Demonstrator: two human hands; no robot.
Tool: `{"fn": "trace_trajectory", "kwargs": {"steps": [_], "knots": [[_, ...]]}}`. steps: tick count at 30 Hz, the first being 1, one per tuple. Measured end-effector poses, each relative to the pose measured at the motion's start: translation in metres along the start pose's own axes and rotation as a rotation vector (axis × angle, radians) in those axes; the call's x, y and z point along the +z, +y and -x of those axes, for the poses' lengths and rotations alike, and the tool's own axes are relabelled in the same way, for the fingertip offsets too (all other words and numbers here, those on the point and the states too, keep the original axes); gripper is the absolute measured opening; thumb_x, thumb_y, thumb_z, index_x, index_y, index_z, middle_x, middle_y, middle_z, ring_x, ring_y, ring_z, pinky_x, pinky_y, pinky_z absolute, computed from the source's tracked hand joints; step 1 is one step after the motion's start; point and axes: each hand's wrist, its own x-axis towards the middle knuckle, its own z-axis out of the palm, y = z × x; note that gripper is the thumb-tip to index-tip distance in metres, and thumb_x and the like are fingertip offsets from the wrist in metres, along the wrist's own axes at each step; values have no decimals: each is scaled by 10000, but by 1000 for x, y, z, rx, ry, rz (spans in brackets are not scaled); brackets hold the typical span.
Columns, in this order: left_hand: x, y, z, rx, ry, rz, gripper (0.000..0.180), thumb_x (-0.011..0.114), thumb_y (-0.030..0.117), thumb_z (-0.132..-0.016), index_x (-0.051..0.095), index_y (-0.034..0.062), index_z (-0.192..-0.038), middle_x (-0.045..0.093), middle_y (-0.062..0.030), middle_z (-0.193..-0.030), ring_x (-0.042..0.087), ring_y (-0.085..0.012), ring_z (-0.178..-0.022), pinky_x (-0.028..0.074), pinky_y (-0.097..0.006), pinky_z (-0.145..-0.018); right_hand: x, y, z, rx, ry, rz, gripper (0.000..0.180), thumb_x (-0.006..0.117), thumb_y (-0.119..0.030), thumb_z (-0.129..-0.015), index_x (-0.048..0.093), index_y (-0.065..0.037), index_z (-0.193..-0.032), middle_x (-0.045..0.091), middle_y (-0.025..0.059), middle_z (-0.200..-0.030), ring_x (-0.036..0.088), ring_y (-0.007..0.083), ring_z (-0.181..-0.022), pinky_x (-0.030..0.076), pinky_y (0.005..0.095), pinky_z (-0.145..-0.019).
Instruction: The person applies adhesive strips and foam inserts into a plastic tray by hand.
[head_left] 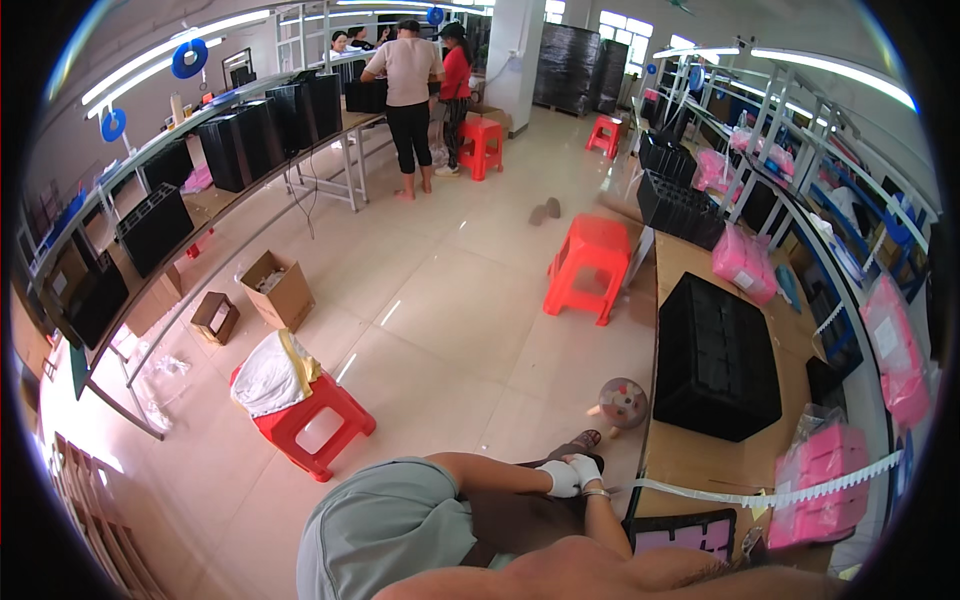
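Head view: both white-gloved hands, left hand [560,479] and right hand [586,468], are meeting at the lower centre, fingers apparently pinching the long white perforated strip [760,495] trailing across the wooden desk [700,462]; feeding it onward needs steady tension.

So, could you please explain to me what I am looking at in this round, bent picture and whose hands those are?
The picture comes from a wide fisheye camera worn on a person's head, looking down, which is why straight edges curve near the rim. There is no machine here, only a person working with two hands.

The bare forearms entering from the bottom are the wearer's own. The left hand and the right hand both wear white gloves and meet at the edge of a wooden workbench, where they seem to grip the end of a long white strip. The grip itself is too small to make out.

On the bench lie a black tray and pink packets. On the tiled floor stand red stools and an open cardboard box. Other people stand at a far bench.
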Motion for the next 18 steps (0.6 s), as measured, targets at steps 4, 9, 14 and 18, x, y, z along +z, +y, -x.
{"fn": "trace_trajectory", "kwargs": {"steps": [4, 9, 14, 18], "knots": [[0, -1, -2, -36, -29, -1, 345, 484, 375, -833, 681, 134, -981, 665, -127, -981, 635, -312, -898, 493, -414, -814, -3, -10, 5, 22, 1, -17, 313, 472, -263, -867, 674, -73, -1012, 659, 131, -1025, 614, 285, -963, 472, 361, -829], [9, -2, -5, -45, -38, 2, 339, 480, 368, -835, 680, 135, -980, 666, -128, -976, 636, -313, -895, 492, -414, -809, 1, -1, 6, -19, 37, -10, 284, 519, -249, -856, 676, -52, -988, 669, 136, -988, 625, 266, -937, 479, 350, -809], [8, -3, -3, -7, -10, -13, 323, 481, 358, -833, 679, 136, -957, 668, -130, -952, 637, -311, -881, 492, -418, -799, 3, -2, 9, -10, 34, -26, 379, 430, -341, -906, 668, -68, -1016, 661, 145, -1007, 619, 277, -961, 466, 354, -846], [5, -1, 0, 3, 11, -35, 323, 479, 352, -834, 678, 127, -952, 668, -132, -947, 638, -311, -876, 492, -418, -798, -1, -11, 7, -7, 27, -30, 368, 441, -333, -904, 670, -65, -1011, 663, 149, -988, 621, 283, -945, 471, 353, -837]]}}
